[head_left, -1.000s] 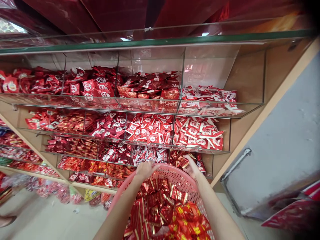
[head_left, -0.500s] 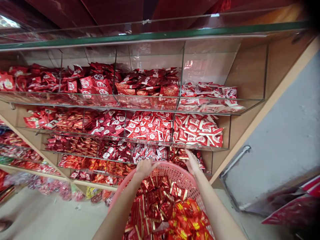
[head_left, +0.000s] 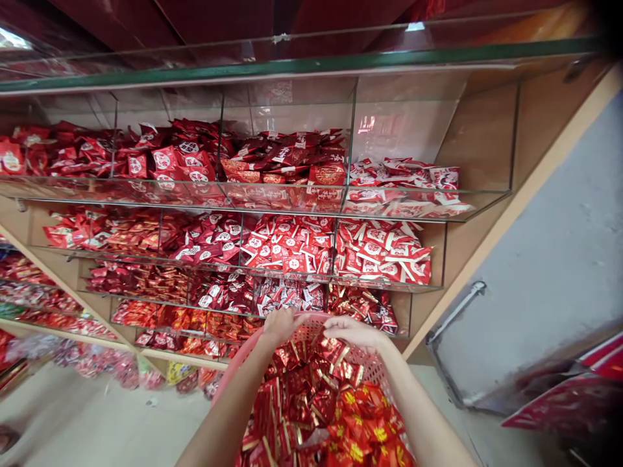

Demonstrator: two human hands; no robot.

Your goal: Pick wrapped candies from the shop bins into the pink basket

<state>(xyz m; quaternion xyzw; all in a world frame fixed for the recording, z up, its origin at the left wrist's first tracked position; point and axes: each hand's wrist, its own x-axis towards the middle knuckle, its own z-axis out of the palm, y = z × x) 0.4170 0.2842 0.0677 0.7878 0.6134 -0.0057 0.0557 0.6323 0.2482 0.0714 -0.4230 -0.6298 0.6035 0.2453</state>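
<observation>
A pink perforated plastic basket (head_left: 238,363) stands low in front of me, filled with small shiny packets. Dark red and gold packets (head_left: 292,395) lie at its left and middle, and orange-red ones with yellow print (head_left: 363,421) at the right. My left hand (head_left: 280,327) is closed over the basket's far rim. Over the far right part of the basket is my right hand (head_left: 355,332), its fingers loosely bent and pointing left, just above some red and gold packets (head_left: 335,351). Its palm side is hidden, and no held packet shows clearly.
Ahead is a wooden shelf unit with glass-divided bins of red packets (head_left: 287,243). A bin of red and gold packets (head_left: 357,301) lies just beyond the basket. A thick glass edge (head_left: 292,71) crosses above. Right stands a grey wall (head_left: 549,259); bagged goods (head_left: 150,376) line the floor left.
My right hand has moved from the low bin beyond the basket back and left, over the packets in the basket. My left hand stays on the rim. The view has shifted slightly.
</observation>
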